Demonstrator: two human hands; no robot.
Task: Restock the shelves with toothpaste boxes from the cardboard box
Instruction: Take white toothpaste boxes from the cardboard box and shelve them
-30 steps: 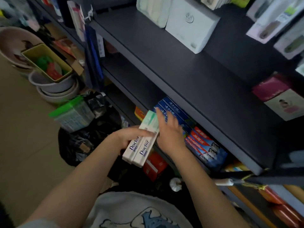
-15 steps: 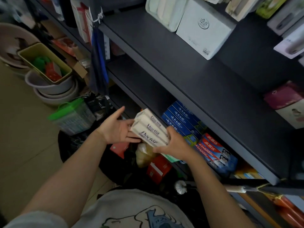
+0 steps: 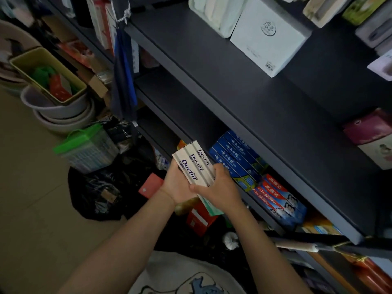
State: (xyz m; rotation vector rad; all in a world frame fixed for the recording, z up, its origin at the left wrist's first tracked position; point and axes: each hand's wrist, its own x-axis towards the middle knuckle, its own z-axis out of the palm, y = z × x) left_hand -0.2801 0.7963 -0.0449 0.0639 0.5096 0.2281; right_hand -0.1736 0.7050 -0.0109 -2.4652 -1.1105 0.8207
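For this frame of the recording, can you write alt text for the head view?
Both hands, left hand and right hand, hold a bundle of white "Doctor" toothpaste boxes before a dark shelf, beside blue toothpaste boxes and red Colgate boxes stocked underneath.

Both forearms were bare all the way down, no watch, no rings or bands that I could spot on the left hand [image 3: 177, 183] or the right hand [image 3: 218, 190]. Down at 6 o'clock the person wore a light grey-white T-shirt [image 3: 169, 272] with a blue cartoon print outlined in dark lines. A bit of pale short sleeve showed at 7 o'clock.
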